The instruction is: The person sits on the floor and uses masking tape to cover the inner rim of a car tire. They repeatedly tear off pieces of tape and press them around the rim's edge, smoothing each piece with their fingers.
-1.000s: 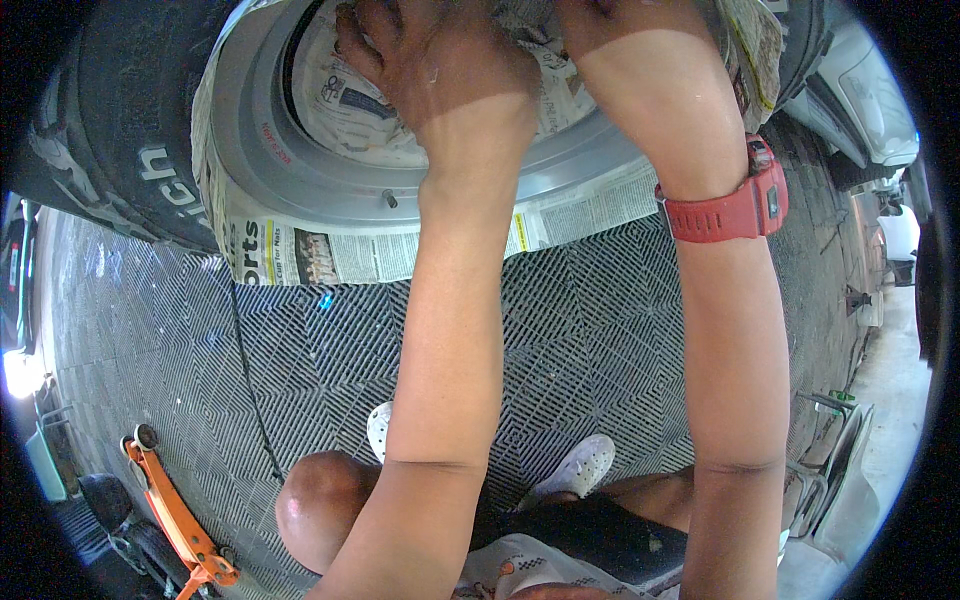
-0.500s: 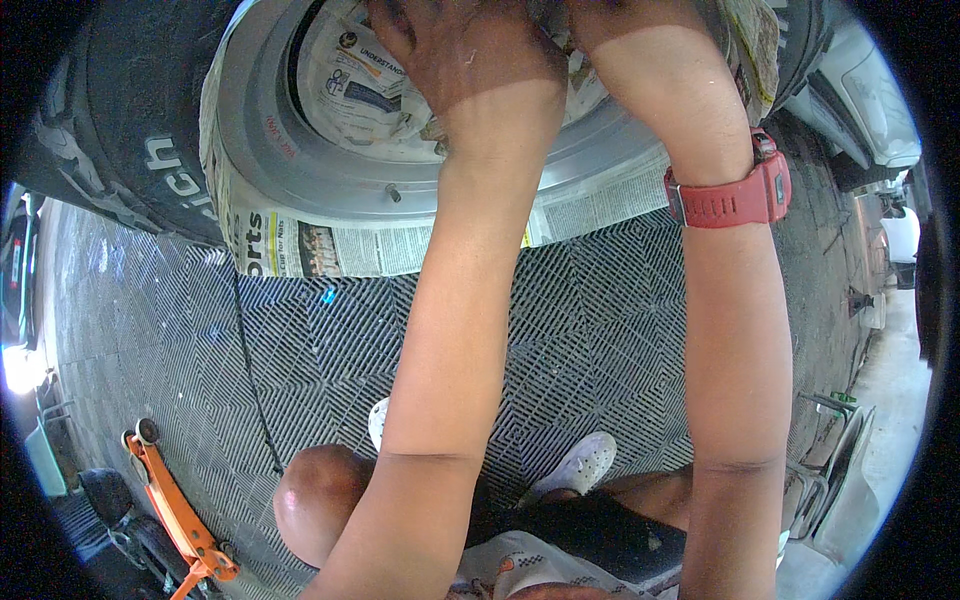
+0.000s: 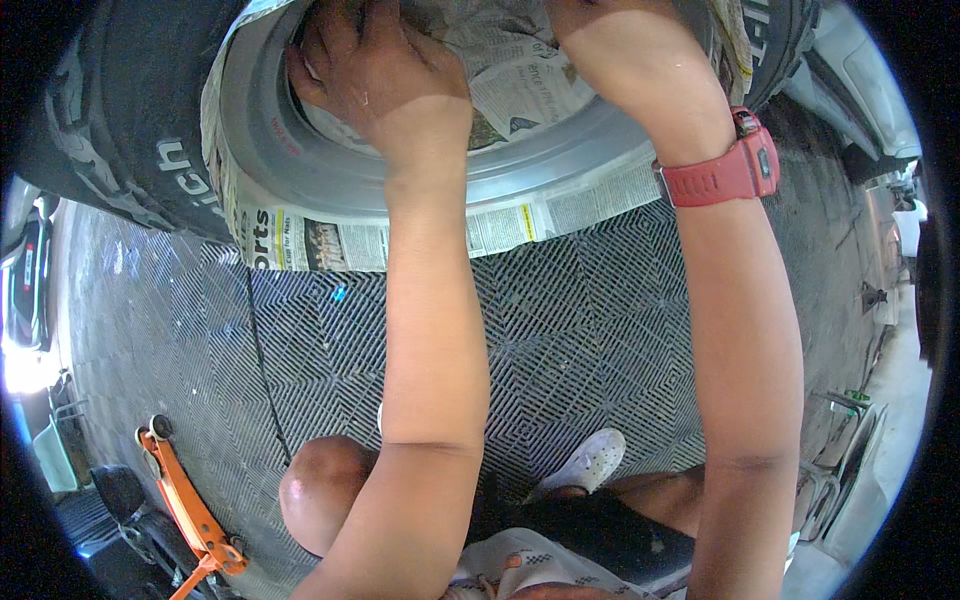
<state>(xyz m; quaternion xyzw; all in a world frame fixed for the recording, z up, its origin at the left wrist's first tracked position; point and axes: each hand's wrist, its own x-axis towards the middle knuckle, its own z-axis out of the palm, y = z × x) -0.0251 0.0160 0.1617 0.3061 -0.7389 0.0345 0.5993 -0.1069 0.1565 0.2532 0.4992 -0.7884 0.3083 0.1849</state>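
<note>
A grey wheel rim (image 3: 330,165) sits in a black tyre (image 3: 110,130) with pale raised lettering at the top of the view. Sheets of newspaper (image 3: 490,235) stick out all round between rim and tyre. More newspaper (image 3: 530,85) lines the inside of the rim. My left hand (image 3: 390,85) reaches inside the rim's left part, its bent fingers apart against the inner edge and the paper there. My right hand (image 3: 600,25) is over the right part of the rim; its fingers are cut off by the upper edge. A red watch (image 3: 715,180) is on my right wrist.
Ribbed dark floor tiles (image 3: 580,330) lie below the wheel. An orange floor jack (image 3: 190,500) stands at lower left. My bare knee (image 3: 325,495) and a white clog (image 3: 590,460) are below my arms. Stacked chairs (image 3: 850,480) stand at the right, a pale car (image 3: 860,85) at upper right.
My left hand has moved left, from the middle of the rim to its left inner edge, uncovering newspaper in the middle. My right hand has shifted slightly up and left.
</note>
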